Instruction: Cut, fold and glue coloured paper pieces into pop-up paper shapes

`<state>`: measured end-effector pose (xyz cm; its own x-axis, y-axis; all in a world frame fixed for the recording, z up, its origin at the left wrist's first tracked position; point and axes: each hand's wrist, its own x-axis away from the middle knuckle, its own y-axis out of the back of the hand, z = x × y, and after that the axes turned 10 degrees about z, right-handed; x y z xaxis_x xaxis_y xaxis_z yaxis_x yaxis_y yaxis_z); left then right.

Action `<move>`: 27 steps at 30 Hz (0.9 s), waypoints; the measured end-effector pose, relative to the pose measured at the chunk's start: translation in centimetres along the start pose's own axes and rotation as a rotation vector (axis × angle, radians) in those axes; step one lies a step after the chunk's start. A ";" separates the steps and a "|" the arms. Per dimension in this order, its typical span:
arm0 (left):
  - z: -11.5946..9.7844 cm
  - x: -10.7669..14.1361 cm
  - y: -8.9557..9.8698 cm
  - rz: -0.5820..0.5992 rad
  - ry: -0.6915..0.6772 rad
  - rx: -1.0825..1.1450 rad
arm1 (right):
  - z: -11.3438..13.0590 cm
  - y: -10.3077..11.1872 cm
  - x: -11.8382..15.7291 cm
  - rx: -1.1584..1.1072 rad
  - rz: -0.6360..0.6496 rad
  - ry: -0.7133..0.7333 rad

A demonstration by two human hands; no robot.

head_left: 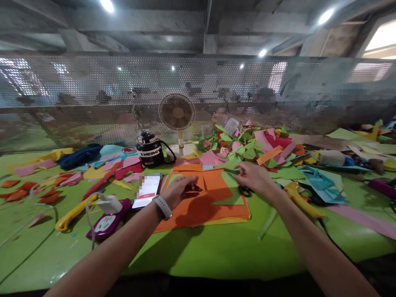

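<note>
Flat, smooth rectangular orange paper sheets [213, 212] lie midway along the front half of the green-topped desk [222, 251]. Above them, the person's left hand [181, 190] bends with fingers curled; whether it grips anything, I cannot tell. The right hand [251, 177], fingers bent, overlaps slim dark scissors with looped handles [245, 190]; its grip is unclear. Crumpled multicoloured paper scraps [249, 152] heap toward the far edge, before a perforated grey screen [216, 74].
</note>
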<state>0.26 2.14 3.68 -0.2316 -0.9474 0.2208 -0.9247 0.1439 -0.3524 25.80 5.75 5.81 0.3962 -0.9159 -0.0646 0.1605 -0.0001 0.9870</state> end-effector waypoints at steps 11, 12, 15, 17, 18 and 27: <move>2.9 4.5 0.3 0.088 0.324 -0.353 | 4.8 -5.1 1.4 0.340 -0.109 0.698; 2.7 4.9 0.5 0.110 0.349 -0.496 | 4.5 -5.4 1.5 0.347 -0.101 0.711; 1.7 5.7 1.1 -0.002 0.035 -0.957 | 3.7 -5.9 1.7 0.330 -0.054 0.727; 1.1 5.4 1.3 -0.112 -0.356 -1.251 | 3.4 -5.9 1.7 0.307 -0.026 0.719; 1.0 5.0 1.4 -0.114 -0.478 -1.373 | 3.3 -5.9 1.6 0.298 -0.016 0.707; 3.8 1.2 1.1 0.158 -0.388 -1.655 | 3.3 -6.4 1.0 -0.095 0.041 0.576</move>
<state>0.14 0.10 0.07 -0.4952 -0.8684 -0.0271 -0.2623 0.1197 0.9575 22.21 3.56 -0.04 0.8271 -0.5485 -0.1224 0.2043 0.0906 0.9747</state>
